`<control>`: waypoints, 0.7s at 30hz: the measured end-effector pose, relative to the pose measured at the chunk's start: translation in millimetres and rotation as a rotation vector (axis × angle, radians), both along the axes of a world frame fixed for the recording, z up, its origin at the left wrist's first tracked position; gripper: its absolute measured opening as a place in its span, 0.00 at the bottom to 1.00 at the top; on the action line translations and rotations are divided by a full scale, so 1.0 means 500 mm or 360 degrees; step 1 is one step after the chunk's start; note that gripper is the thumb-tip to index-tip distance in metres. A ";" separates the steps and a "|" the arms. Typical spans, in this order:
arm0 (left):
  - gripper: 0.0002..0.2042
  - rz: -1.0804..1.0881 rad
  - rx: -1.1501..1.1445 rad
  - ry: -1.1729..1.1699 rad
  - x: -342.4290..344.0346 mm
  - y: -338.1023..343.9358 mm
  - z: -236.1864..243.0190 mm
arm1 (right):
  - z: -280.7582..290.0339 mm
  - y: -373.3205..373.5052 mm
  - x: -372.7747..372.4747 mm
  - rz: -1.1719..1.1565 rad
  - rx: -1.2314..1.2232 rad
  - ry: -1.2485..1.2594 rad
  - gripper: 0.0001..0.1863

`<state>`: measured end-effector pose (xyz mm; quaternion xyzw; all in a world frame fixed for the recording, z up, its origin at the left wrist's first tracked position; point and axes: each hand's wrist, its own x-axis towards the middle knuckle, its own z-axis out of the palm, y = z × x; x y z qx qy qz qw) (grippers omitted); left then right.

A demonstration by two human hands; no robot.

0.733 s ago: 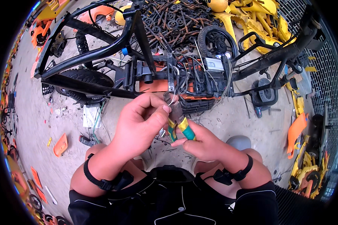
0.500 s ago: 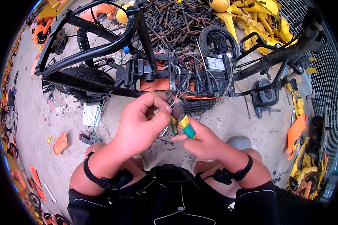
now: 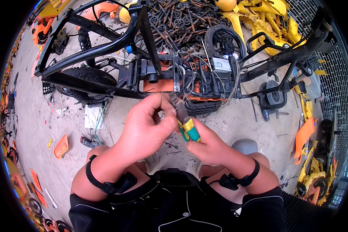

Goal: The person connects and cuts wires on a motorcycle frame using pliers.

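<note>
My right hand [image 3: 209, 144] is wrapped around a pair of pliers [image 3: 191, 130] with green and yellow handles, squeezed close together. The grey metal jaws point up and to the left, toward my left fingertips. My left hand [image 3: 147, 125] pinches thumb against forefinger right beside the jaws, on a small piece that my fingers mostly hide. Both hands are in front of a stripped black scooter frame [image 3: 104, 89], just below its bundle of loose wires [image 3: 189, 77]. A silver box [image 3: 222, 65] is set among those wires.
A black wheel [image 3: 225, 43] leans behind the frame, near a heap of rusty metal parts [image 3: 174, 23]. Yellow panels [image 3: 272, 34] are piled at the upper right. An orange panel [image 3: 61, 147] and a power tool [image 3: 89, 142] lie on the left floor; another tool [image 3: 265, 114] lies right.
The plier handles have come closer together in my right hand, its fingers now curled in. The thin pale wire and small metal piece by my left fingers no longer show.
</note>
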<state>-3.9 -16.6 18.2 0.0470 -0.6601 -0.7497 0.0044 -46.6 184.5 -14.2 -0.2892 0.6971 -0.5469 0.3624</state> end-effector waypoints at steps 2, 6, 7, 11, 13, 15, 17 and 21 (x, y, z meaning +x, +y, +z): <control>0.02 0.0033 0.0011 0.0043 0.000 0.003 -0.003 | -0.010 0.000 0.000 -0.0008 0.0014 -0.0008 0.27; 0.03 0.0031 -0.0101 0.0079 0.000 -0.001 -0.014 | -0.002 -0.003 -0.005 0.0008 0.0160 0.0010 0.26; 0.03 0.0026 -0.0125 0.0087 0.001 -0.003 -0.015 | 0.004 -0.007 -0.008 0.0020 0.0202 0.0027 0.25; 0.03 -0.0131 -0.0216 -0.0018 0.003 -0.013 0.004 | 0.008 -0.013 -0.008 -0.0046 0.0114 0.0010 0.20; 0.03 -0.0127 -0.0107 -0.0046 0.003 -0.010 0.010 | -0.002 -0.014 -0.005 -0.0079 -0.0024 -0.0097 0.17; 0.03 -0.0121 -0.0204 -0.0026 0.003 -0.015 0.002 | -0.007 -0.016 -0.004 -0.0060 -0.0116 -0.0259 0.16; 0.03 -0.0122 -0.0250 -0.0057 0.003 -0.019 0.002 | 0.008 -0.018 -0.007 -0.0061 0.0001 -0.0283 0.16; 0.04 -0.0129 -0.0169 -0.0054 0.004 -0.019 0.008 | 0.005 -0.017 -0.011 -0.0047 0.0051 -0.0224 0.14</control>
